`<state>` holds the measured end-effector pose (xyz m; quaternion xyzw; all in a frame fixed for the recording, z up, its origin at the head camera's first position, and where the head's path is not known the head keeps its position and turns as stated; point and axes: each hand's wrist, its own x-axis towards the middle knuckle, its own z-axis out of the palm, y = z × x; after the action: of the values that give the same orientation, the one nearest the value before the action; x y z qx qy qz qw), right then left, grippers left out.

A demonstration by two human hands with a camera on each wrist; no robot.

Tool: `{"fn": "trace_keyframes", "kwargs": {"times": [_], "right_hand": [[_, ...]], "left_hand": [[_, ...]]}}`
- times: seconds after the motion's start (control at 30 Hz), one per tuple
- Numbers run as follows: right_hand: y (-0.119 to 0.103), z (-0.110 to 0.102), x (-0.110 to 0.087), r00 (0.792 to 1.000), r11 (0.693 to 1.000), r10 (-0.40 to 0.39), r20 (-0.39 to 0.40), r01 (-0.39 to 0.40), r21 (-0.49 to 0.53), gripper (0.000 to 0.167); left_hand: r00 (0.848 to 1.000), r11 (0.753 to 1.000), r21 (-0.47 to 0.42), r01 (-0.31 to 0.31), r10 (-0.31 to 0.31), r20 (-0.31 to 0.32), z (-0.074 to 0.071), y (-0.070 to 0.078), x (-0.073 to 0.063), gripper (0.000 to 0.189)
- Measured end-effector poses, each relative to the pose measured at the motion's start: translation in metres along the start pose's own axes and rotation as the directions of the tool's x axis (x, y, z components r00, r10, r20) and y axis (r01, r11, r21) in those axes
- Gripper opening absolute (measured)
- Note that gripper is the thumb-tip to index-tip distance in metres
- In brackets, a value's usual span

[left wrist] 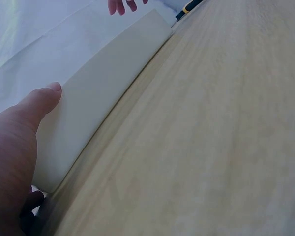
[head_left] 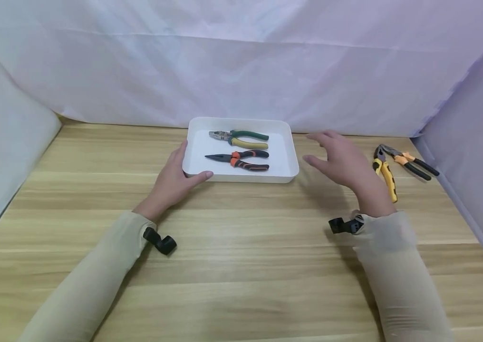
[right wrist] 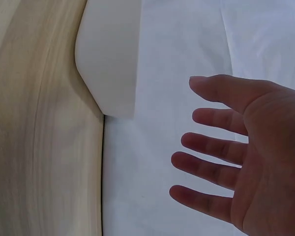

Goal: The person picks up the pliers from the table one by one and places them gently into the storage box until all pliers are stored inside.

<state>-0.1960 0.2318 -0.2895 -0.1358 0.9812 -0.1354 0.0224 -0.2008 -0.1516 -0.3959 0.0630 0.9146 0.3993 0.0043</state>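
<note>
A white rectangular tray (head_left: 241, 178) sits at the back of the wooden table. Inside it lie combination pliers with one green and one yellow handle (head_left: 247, 144) and, nearer the front, long-nose pliers with black and orange handles (head_left: 250, 166). My left hand (head_left: 174, 178) grips the tray's front left corner, its thumb against the front wall and its fingers along the left side; these are partly hidden in the left wrist view. Right of the tray and apart from it, my right hand (head_left: 344, 164) hovers with spread fingers, holding nothing, as the right wrist view also shows.
Pliers with yellow and black handles (head_left: 389, 183) lie on the table (head_left: 241, 256) right of my right wrist, partly behind it. Touching or close beside them are pliers with orange and black handles (head_left: 414, 166). White cloth (head_left: 241, 71) hangs along the back and both sides.
</note>
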Motion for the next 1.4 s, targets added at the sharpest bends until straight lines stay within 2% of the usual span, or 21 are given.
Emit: {"fn": "trace_keyframes", "kwargs": {"times": [0.13, 0.3, 0.43, 0.67, 0.83, 0.97, 1.2, 1.4], "right_hand": [[0.009, -0.004, -0.003, 0.998, 0.997, 0.056, 0.002, -0.056, 0.057, 0.065], [0.022, -0.011, -0.007, 0.995, 0.983, 0.103, 0.016, -0.104, 0.150, 0.086], [0.032, -0.015, -0.008, 0.989, 0.973, 0.140, 0.045, -0.146, 0.179, 0.097], [0.054, -0.021, -0.012, 0.960, 0.959, 0.215, 0.181, -0.243, 0.148, 0.104], [0.066, -0.027, -0.017, 0.936, 0.946, 0.254, 0.243, -0.293, 0.141, 0.104], [0.074, -0.031, -0.021, 0.922, 0.937, 0.278, 0.268, -0.322, 0.134, 0.106], [0.088, -0.033, -0.024, 0.912, 0.929, 0.306, 0.275, -0.348, 0.121, 0.106], [0.099, -0.030, -0.029, 0.895, 0.927, 0.341, 0.286, -0.371, 0.057, 0.114]], "left_hand": [[1.000, 1.000, -0.003, -0.013, 0.014, 0.004, -0.002, 0.000, 0.000, 0.115], [1.000, 1.000, -0.014, -0.025, 0.025, 0.005, -0.002, 0.001, -0.001, 0.114], [1.000, 1.000, -0.013, -0.014, 0.014, 0.003, -0.003, 0.002, -0.001, 0.114], [1.000, 1.000, -0.012, -0.004, 0.004, 0.005, -0.002, 0.001, -0.001, 0.115], [1.000, 1.000, -0.010, 0.006, -0.006, 0.011, -0.003, 0.001, -0.001, 0.115], [1.000, 1.000, -0.013, 0.002, -0.002, 0.014, -0.003, 0.002, -0.001, 0.115], [1.000, 1.000, -0.012, -0.001, 0.002, 0.014, -0.004, 0.002, 0.000, 0.114], [1.000, 1.000, -0.004, 0.002, -0.002, 0.014, -0.003, 0.001, 0.000, 0.114]]}}
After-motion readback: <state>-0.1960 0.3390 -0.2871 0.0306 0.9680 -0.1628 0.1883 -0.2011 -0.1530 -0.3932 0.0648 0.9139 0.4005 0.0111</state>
